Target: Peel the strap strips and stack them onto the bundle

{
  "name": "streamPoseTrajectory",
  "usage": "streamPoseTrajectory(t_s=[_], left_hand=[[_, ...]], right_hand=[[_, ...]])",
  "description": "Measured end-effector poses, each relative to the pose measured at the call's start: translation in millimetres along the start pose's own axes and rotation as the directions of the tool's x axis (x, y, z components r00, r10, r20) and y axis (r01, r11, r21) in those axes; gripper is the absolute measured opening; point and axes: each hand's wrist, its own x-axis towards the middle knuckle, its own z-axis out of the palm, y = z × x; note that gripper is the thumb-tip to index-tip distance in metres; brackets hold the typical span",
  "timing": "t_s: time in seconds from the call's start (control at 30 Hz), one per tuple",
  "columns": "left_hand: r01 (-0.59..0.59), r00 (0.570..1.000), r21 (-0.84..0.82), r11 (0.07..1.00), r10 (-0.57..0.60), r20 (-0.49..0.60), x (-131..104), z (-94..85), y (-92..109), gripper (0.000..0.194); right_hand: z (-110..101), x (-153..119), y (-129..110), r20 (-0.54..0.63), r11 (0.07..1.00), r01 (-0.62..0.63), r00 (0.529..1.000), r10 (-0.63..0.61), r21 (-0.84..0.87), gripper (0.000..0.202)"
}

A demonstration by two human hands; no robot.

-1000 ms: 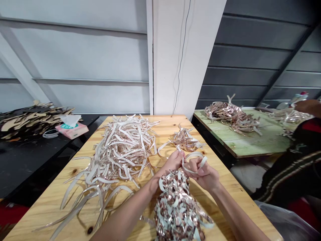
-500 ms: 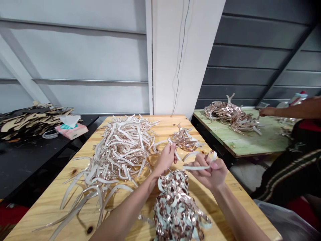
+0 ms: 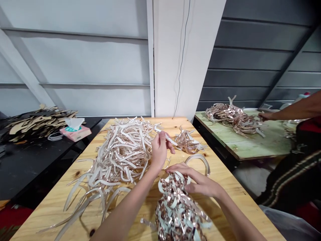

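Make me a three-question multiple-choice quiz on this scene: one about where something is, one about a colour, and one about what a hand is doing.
1. Where is the tissue box?
A. On the black table at the left
B. On the green table
C. In the right hand

2. What colour is the top of the table at the right?
A. Red
B. Pale green
C. Black

3. What is the left hand doing?
A. Lying flat and empty on the table
B. Pinching a strip lifted above the table
C. Gripping the tissue box

Answers:
1. A, the pink box sits on the dark table beside the pile of tan cutouts.
2. B, its worn top is pale green under the shiny heap.
3. B, the thumb and fingers close on one pale strip, raised near the big pile.
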Motion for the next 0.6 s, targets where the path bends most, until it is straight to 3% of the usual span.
streamPoseTrajectory(t_s=[0.17,0.37,0.47,0.6], left_hand=[[-0.059,0.993,-0.073,0.996,0.051,-0.110,3.2,0.2,6.1,0.047],[-0.098,0.983,-0.127,0.987,0.076,-0.166,8.0,-3.6,7.0,0.048],[-0.161,0.964,-0.179,0.971,0.115,-0.241,14.7,-7.0,15.1,0.047],[-0.236,0.887,-0.302,0.924,0.078,-0.454,30.0,-15.2,30.4,0.041]], right_hand=[[-8.5,-2.3,5.0,0.190,0.953,-0.198,0.969,0.156,0.230,0.080],[-7.2,-0.1,5.4,0.307,0.822,-0.216,0.950,0.053,0.526,0.083],[-6.4,1.7,5.1,0.360,0.814,-0.257,0.931,0.064,0.521,0.088],[-6.1,1.4,7.3,0.410,0.856,-0.333,0.898,0.160,0.396,0.099]])
